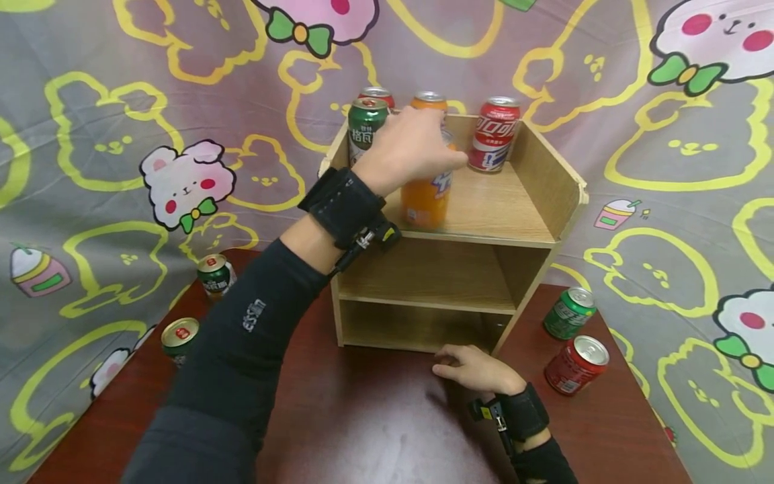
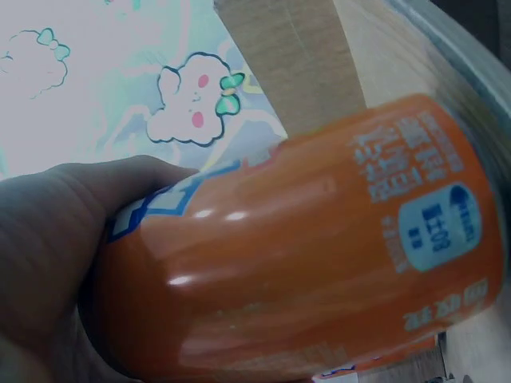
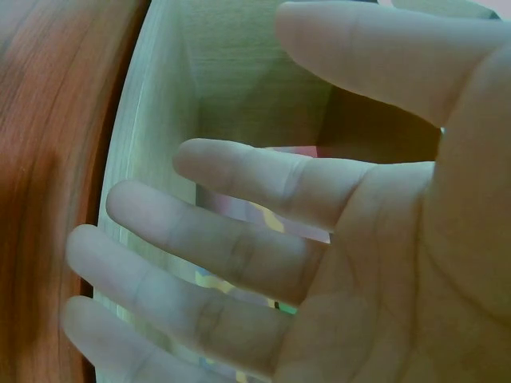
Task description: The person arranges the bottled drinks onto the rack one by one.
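"What does your left hand have?"

"I have the left hand [image 1: 411, 144] curled round the upper part of an orange cylindrical metal can with blue-and-white lettering [image 1: 426, 202]; on my wrist feed the thumb lies along its side. The can is about upright under the palm, by the front edge of the top level of a pale wooden three-level shelf unit [image 1: 484, 208]. I can't tell from here whether its base touches the board."

"And around that hand?"

"Just beyond the knuckles I see a second orange metal can [image 1: 425, 103]. Beyond and to the left of the hand is a green metal can with a gold lid [image 1: 363, 131], and behind that a bright-red metal can with a silver lid [image 1: 381, 95]. Right of my thumb, apart from it, stands a red-and-white metal can [image 1: 494, 138]."

"Your right hand?"

"The right hand [image 1: 480, 371] is lower, fingers spread and nearly straight, with nothing in it. Its fingertips are near the shelf unit's lower front corner; I can't tell if they touch. To its right, on the reddish-brown wooden worktop [image 1: 338, 410], stand a dark-red metal can with a silver lid [image 1: 574, 366] and, farther off, a green metal can with a silver lid [image 1: 568, 314]. Well to its left, past my left forearm, are two gold-lidded green cans [image 1: 216, 277]."
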`<state>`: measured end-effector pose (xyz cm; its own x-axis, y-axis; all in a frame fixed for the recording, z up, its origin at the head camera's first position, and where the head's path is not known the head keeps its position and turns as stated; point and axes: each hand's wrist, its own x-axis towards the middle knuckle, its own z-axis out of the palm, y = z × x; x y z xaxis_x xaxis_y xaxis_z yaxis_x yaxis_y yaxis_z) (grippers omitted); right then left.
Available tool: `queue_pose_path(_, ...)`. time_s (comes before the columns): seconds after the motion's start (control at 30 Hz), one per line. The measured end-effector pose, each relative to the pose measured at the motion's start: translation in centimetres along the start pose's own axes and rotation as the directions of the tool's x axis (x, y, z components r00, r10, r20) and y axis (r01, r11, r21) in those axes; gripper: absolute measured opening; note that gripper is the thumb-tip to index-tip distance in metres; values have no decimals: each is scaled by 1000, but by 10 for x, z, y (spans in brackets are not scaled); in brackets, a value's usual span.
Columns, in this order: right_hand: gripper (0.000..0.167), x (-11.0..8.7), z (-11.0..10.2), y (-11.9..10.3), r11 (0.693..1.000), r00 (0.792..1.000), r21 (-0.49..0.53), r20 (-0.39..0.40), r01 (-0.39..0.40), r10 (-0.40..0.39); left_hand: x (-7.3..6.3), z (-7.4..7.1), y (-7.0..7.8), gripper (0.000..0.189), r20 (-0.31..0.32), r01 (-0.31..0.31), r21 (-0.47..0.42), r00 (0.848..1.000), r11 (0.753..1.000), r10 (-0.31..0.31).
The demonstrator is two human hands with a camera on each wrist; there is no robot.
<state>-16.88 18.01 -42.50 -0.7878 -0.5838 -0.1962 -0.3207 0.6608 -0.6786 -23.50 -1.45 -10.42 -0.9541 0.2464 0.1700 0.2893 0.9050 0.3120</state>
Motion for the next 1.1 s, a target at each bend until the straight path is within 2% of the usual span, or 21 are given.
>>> queue_pose_path(0.17, 40, 1, 0, 0, 1000, 1000, 7, 6, -4, 4, 7, 2, 1, 71, -2, 40, 8, 999, 999, -40)
queue_pose_path(0.4, 42, 2, 2, 1, 1000, 1000, 9, 7, -9, 9, 11, 2, 5, 47, 10, 82, 79, 996, 994, -83)
queue_pose_path(0.53, 42, 3, 2, 2, 1000, 1000, 2, 2, -7, 7, 13, 5, 7, 50, 5, 89, 102, 996, 991, -90)
queue_pose_path(0.63, 41, 3, 2, 3, 1000, 1000, -3, 3, -6, 6, 13, 9, 8, 61, -3, 53, 152, 999, 987, -53)
queue_pose_path(0.8, 40, 3, 2, 5, 1000, 1000, 0, -8, -13, 13, 10, 10, 4, 70, 41, -80, 239, 997, 968, 72)
queue_pose_path(0.97, 42, 4, 2, 5, 1000, 1000, -6, -10, -7, 7, 7, 3, -4, 73, 140, -180, 237, 979, 955, 149)
queue_pose_path(1.1, 42, 5, 3, 4, 1000, 1000, -18, -9, -3, 3, 6, -1, -7, 74, 166, -218, 218, 969, 951, 184)
